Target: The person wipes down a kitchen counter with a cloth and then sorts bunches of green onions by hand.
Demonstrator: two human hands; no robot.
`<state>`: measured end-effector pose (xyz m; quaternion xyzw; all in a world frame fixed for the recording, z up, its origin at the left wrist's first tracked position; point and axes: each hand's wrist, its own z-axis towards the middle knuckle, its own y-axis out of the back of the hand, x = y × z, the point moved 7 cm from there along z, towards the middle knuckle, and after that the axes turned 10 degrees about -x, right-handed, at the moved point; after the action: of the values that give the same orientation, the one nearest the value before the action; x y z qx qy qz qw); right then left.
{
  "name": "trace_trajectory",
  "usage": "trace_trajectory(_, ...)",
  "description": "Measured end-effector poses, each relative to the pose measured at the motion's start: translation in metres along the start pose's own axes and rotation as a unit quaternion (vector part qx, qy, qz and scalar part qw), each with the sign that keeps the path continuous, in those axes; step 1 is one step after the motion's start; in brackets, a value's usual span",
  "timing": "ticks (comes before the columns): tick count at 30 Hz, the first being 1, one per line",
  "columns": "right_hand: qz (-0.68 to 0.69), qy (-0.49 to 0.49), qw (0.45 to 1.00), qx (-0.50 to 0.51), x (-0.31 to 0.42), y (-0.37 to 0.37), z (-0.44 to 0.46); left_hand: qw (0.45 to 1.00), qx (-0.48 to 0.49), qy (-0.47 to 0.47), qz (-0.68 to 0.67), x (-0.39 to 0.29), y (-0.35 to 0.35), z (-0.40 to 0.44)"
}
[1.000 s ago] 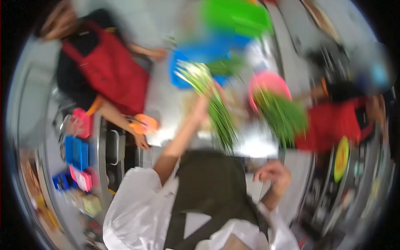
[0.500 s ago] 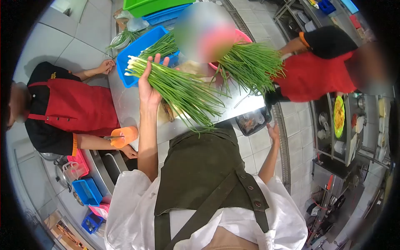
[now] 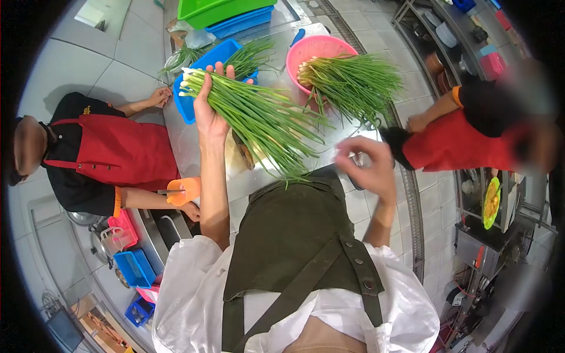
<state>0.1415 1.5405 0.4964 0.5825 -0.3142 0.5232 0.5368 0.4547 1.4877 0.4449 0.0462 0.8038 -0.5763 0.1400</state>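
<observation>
far left: co-worker in red apron (image 3: 125, 147), cut off by the dark lens edge; face blurred. orange cup (image 3: 188, 189) just beside that person's forearm.

blue basin (image 3: 186, 106) on the counter (image 3: 187, 147), partly hidden behind the left hand (image 3: 213, 115) and its load; more greens inside, roots not made out.

left hand: fingers clamped on a bunch of green onions (image 3: 259, 120), thumb across the front, middles of the fingers hidden behind stalks, tips showing past the upper edge. bunch is over the counter, white ends toward upper left, leaf tips fanning lower right toward the dark apron (image 3: 282, 235); long axis diagonal.

pink colander (image 3: 325, 47), near rim covered by a second bunch (image 3: 362, 88), white ends left, leaves right.

right hand (image 3: 368, 167): slightly blurred, fingers curled; cannot tell whether thumb and forefinger tips meet.

far right: second co-worker (image 3: 459, 141), head blurred.
</observation>
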Motion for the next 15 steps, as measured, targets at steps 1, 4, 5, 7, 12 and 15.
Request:
trace_trajectory(1,0.003,0.091,0.996,0.012,0.006,-0.017,0.003,1.0,-0.021,-0.008,-0.003,-0.002,0.002,0.003)
trace_trajectory(4,0.016,0.15,0.988,0.016,0.024,-0.039,0.009,0.998,-0.021,0.029,-0.05,-0.003,0.01,0.013)
trace_trajectory(5,0.016,0.158,0.987,0.012,0.019,-0.044,0.008,0.996,-0.062,0.024,-0.051,-0.003,0.009,0.012)
trace_trajectory(7,0.052,0.147,0.988,0.007,0.005,-0.05,0.005,0.995,-0.074,0.035,-0.06,-0.008,0.021,0.021)
trace_trajectory(12,0.115,0.052,0.991,-0.041,-0.007,-0.051,0.009,0.99,-0.139,0.009,-0.032,-0.017,0.032,0.033)
trace_trajectory(15,0.122,0.083,0.987,-0.06,-0.003,-0.051,0.011,0.987,-0.161,0.003,-0.022,-0.02,0.03,0.035)
